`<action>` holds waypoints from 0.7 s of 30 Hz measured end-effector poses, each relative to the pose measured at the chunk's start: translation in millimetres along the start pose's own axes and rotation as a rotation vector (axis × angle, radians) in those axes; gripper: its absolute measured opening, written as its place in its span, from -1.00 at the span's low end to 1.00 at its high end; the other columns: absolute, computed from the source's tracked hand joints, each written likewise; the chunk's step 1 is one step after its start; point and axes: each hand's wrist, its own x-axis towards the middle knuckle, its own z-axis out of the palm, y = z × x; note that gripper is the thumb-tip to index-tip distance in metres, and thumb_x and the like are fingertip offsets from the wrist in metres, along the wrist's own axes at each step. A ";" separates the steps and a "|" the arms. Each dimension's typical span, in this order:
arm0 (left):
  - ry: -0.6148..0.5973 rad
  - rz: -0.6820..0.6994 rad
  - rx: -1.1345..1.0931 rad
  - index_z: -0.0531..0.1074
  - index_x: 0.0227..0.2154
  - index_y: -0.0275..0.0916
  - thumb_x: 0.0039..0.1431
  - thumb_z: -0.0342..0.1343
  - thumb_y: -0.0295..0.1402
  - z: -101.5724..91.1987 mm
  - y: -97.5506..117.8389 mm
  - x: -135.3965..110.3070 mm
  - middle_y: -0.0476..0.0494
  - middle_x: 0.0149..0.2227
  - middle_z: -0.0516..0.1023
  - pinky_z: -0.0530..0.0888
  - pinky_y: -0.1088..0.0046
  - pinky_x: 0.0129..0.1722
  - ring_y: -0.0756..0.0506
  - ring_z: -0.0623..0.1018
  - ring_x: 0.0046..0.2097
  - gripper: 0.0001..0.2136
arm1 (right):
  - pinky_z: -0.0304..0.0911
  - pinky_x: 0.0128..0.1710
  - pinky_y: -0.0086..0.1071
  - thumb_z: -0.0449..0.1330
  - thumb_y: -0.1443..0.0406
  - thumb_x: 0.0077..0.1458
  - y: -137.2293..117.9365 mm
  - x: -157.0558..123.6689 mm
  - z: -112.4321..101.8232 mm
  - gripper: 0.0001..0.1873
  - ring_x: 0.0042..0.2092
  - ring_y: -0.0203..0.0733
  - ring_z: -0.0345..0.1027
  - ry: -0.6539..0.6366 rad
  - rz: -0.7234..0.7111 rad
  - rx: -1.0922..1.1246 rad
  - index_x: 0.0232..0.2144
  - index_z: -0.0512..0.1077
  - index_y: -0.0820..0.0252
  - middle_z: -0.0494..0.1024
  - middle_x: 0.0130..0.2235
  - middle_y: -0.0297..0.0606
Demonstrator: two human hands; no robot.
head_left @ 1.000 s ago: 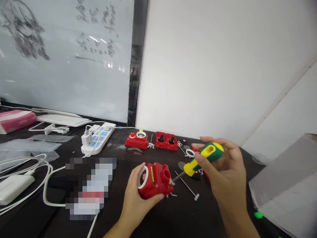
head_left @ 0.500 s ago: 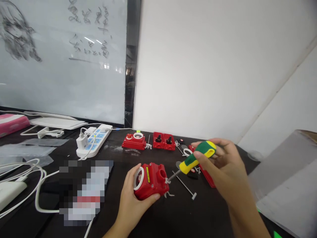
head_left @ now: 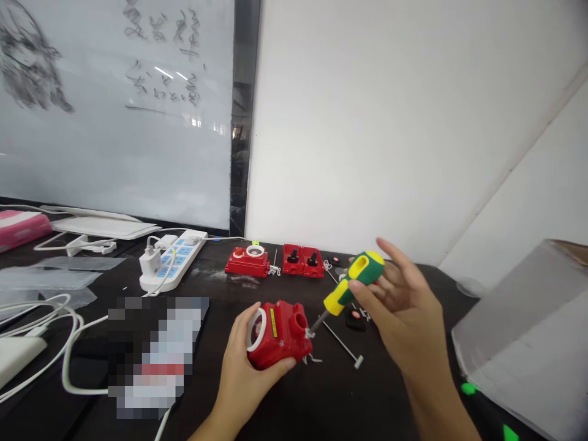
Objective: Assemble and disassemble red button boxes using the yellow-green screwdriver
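Okay, the right hand (head_left: 407, 318) has its fingers (head_left: 397, 263) loosely curled round a green-and-yellow screwdriver (head_left: 353, 285), tip at a metal fitting (head_left: 310, 334) on the corner of the red box (head_left: 275, 335). The left hand (head_left: 243, 380) clamps that box, fingers under it. A steel pin (head_left: 342, 346) lies just right of the box, with red housings (head_left: 303, 261) well behind it

A handwritten whiteboard (head_left: 114, 153) stands behind the desk (head_left: 92, 416), which holds a power strip (head_left: 172, 260), tissue box (head_left: 21, 229), plastic bags (head_left: 46, 278) and white cables (head_left: 41, 312).
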 end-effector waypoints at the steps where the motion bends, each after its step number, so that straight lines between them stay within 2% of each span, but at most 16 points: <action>1: -0.005 -0.003 -0.002 0.23 -0.01 -0.12 -0.30 0.31 -0.31 -0.1 -0.1 0.0 -0.13 0.03 0.32 0.27 0.12 0.05 -0.26 0.32 0.08 -0.33 | 0.40 -0.24 -0.29 0.26 0.29 -0.08 -0.7 -0.3 0.9 -0.45 -0.22 -0.17 0.44 -0.033 -0.005 0.062 -0.01 0.22 0.00 0.50 -0.19 -0.24; 3: -0.016 -0.006 -0.004 0.22 -0.01 -0.12 -0.29 0.31 -0.32 -0.3 -0.2 0.1 -0.14 0.04 0.30 0.26 0.10 0.06 -0.26 0.31 0.08 -0.33 | 0.39 -0.22 -0.27 0.22 0.30 -0.03 -0.9 -0.4 2.0 -0.57 -0.19 -0.17 0.43 -0.068 0.000 0.146 -0.09 0.22 0.01 0.50 -0.18 -0.23; 5: -0.022 -0.006 -0.003 0.22 -0.01 -0.13 -0.29 0.31 -0.31 -0.6 0.0 0.2 -0.15 0.04 0.29 0.24 0.08 0.07 -0.26 0.31 0.08 -0.32 | 0.39 -0.25 -0.31 0.23 0.29 -0.04 0.7 0.0 3.0 -0.62 -0.16 -0.17 0.41 -0.038 -0.012 0.131 -0.14 0.25 0.02 0.47 -0.14 -0.22; 9: -0.024 -0.007 0.005 0.21 -0.01 -0.13 -0.29 0.31 -0.30 -0.9 0.9 0.4 -0.17 0.04 0.29 0.23 0.05 0.07 -0.27 0.31 0.08 -0.32 | 0.37 -0.23 -0.35 0.30 0.32 -0.14 3.9 0.3 3.0 -0.53 -0.13 -0.18 0.37 0.080 -0.090 -0.014 -0.11 0.33 0.02 0.43 -0.11 -0.25; 14: -0.038 -0.013 -0.014 0.20 0.00 -0.13 -0.28 0.30 -0.30 -0.7 1.2 0.5 -0.17 0.04 0.28 0.23 0.04 0.07 -0.27 0.31 0.08 -0.32 | 0.37 -0.16 -0.27 0.17 0.28 0.02 1.4 -1.1 0.3 -0.55 -0.13 -0.17 0.40 -0.057 -0.039 0.023 0.00 0.28 -0.01 0.50 -0.13 -0.25; 19: -0.017 -0.006 -0.019 0.22 -0.01 -0.13 -0.29 0.31 -0.29 -0.5 0.9 0.5 -0.17 0.03 0.30 0.24 0.06 0.06 -0.28 0.32 0.07 -0.33 | 0.41 -0.35 -0.31 0.30 0.25 -0.14 0.0 -2.6 3.4 -0.42 -0.27 -0.16 0.43 0.037 -0.016 -0.087 0.00 0.29 -0.03 0.52 -0.22 -0.27; 21: -0.016 -0.005 -0.016 0.22 -0.01 -0.13 -0.29 0.31 -0.29 -0.6 0.8 0.4 -0.16 0.02 0.31 0.25 0.07 0.06 -0.27 0.32 0.07 -0.33 | 0.41 -0.33 -0.33 0.27 0.28 -0.10 -1.2 -2.7 3.3 -0.39 -0.27 -0.19 0.44 0.024 -0.001 -0.033 0.04 0.22 -0.05 0.51 -0.22 -0.28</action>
